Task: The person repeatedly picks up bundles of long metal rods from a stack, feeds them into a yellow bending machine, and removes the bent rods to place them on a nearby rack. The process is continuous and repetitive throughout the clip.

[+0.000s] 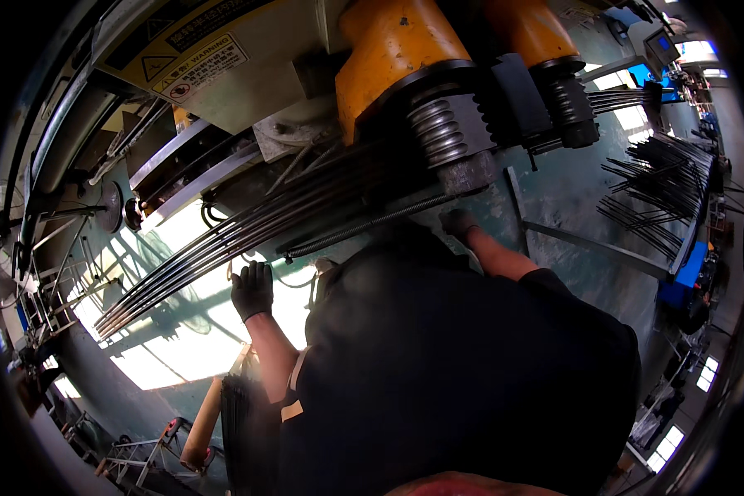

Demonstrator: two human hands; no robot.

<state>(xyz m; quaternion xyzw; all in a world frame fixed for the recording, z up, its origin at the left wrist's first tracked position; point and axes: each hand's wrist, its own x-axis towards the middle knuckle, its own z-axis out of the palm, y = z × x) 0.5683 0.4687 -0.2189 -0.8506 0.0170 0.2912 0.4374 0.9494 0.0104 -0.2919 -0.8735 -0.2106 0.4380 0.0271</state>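
My left hand (254,291), in a black glove, is raised just below a bundle of long thin metal rods (223,240). Its fingers are stretched and a little apart, with nothing in them. My right hand (458,224), also in a dark glove, is below the orange machine head (401,50) with its ribbed metal cylinder (438,124). Shadow hides its fingers, so I cannot tell whether it holds anything. A long threaded rod (364,225) runs slantwise between my hands, its right end close under the cylinder.
A second orange machine head (531,33) stands to the right. Farther right, a metal frame (591,245) carries a pile of dark rods (661,186). A brown tube (202,426) stands at the lower left beside dark upright rods (238,422). The machine's cover (223,66) overhangs the upper left.
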